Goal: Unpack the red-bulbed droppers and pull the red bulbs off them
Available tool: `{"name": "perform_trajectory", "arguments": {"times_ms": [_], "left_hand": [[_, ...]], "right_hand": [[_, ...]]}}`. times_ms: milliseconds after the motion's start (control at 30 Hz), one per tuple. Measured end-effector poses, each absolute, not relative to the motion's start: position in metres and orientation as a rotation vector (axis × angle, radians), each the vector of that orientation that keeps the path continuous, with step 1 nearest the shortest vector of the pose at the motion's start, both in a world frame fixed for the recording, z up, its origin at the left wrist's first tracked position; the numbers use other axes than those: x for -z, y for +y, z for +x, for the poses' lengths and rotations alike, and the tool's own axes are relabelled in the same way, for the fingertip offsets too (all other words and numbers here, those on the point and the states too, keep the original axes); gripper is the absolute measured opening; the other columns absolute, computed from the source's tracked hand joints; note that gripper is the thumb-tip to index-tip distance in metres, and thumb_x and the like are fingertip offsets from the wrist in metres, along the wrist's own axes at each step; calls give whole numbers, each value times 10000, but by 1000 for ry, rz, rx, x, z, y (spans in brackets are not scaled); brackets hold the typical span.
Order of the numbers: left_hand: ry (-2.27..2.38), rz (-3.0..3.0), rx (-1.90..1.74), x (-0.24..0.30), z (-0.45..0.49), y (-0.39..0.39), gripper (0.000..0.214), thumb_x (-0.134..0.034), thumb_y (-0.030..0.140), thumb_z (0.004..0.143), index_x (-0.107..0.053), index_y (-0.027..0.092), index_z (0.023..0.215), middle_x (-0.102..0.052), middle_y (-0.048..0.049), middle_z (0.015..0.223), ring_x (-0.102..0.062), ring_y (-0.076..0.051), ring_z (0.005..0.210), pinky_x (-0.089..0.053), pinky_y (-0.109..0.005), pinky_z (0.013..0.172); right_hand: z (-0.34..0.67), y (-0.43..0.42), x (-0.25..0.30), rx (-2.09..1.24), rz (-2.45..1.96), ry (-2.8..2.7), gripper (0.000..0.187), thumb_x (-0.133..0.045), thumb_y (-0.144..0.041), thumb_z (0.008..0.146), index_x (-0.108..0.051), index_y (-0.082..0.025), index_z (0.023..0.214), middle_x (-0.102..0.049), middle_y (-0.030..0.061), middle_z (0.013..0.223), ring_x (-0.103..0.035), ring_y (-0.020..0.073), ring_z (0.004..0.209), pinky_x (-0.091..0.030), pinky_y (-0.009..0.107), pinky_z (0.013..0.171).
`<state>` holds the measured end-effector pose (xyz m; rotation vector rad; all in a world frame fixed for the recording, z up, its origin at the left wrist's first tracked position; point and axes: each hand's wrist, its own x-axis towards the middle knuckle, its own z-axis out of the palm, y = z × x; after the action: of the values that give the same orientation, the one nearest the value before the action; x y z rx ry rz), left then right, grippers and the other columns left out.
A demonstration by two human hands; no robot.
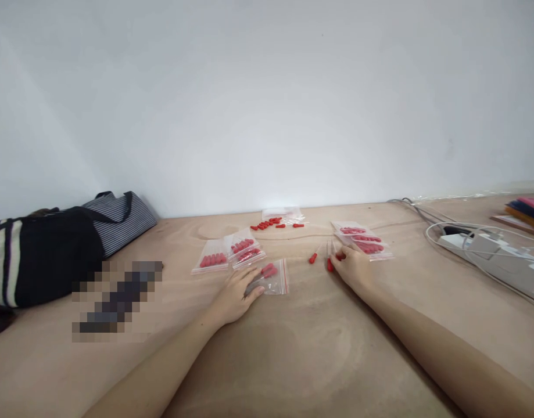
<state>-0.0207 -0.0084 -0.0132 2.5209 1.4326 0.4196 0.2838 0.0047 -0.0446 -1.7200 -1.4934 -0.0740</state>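
My left hand [238,297] rests on the left end of a clear zip bag [275,285], its fingers stretched out and thumb apart. A few red-bulbed droppers [269,270] show through that bag. To the right, my right hand [352,268] has its fingers closed on a red-bulbed dropper [330,265] at the tabletop; its thin clear tube points away from me. Another red-bulbed dropper [312,258] lies just left of those fingers. Part of what the right fingertips touch is hidden.
Filled zip bags lie at left [213,260] and right [365,239]. Loose red droppers [267,223] and a clear bag [280,213] are near the wall. A power strip [495,258] with cables sits right, a dark striped bag [49,258] left, beside a blurred-out object [121,299].
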Motion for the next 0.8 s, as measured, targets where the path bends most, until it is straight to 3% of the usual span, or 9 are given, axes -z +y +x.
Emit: {"name": "perform_trajectory", "arguments": {"times_ms": [167,267,367,467,567,667,800], "left_hand": [[1423,2531,-438,14,-21,-8,434,-423,399,851,-441,234,1252,-450,-38,1317,-390,-228,1214,-324,-409,1009],[1423,2529,-435,14,-21,-8,437,-419,396,853,-439,222,1254,-445,-43,1320,-387,-226,1217,-323,-403,1011],[1415,2538,-434,14,-21,-7,439,-422,390,853,-440,211,1253,-445,-49,1320,-386,-227,1217,-320,-403,1013],[1400,2554,-455,14,-21,-6,431,-426,392,852,-447,219,1246,-456,-47,1311,-399,-226,1207,-331,-402,1006],[1392,2565,-468,14,-21,-6,428,-428,389,852,-449,219,1245,-462,-47,1305,-403,-224,1204,-333,-401,1004],[1397,2564,-463,14,-21,-7,429,-425,385,853,-446,217,1247,-463,-49,1304,-405,-222,1203,-332,-404,1004],[1412,2543,-449,15,-21,-7,434,-424,390,853,-446,211,1248,-452,-54,1314,-393,-224,1212,-327,-406,1008]], "right_hand": [[282,11,53,29,-1688,-1565,238,-452,-317,734,-530,-187,550,-560,36,619,-533,157,618,-403,267,604],[276,13,53,21,-1641,-1582,283,-482,-394,751,-615,-160,836,-601,86,863,-567,185,778,-438,297,702],[267,16,53,33,-1567,-1683,494,-555,-468,715,-556,-176,1113,-487,141,1163,-512,242,1010,-425,362,823],[259,19,54,-17,-1492,-1861,377,-548,-430,743,-624,-190,1024,-485,144,1163,-462,269,1097,-402,394,876],[258,24,54,-84,-1411,-1968,223,-514,-308,774,-669,-184,876,-552,122,1048,-524,229,1012,-414,364,870],[263,27,53,-95,-1374,-1982,199,-491,-230,773,-670,-187,847,-575,95,996,-565,184,917,-426,328,853],[267,24,52,-97,-1349,-1983,204,-501,-258,772,-662,-188,876,-576,90,994,-567,182,894,-431,327,839]]}}
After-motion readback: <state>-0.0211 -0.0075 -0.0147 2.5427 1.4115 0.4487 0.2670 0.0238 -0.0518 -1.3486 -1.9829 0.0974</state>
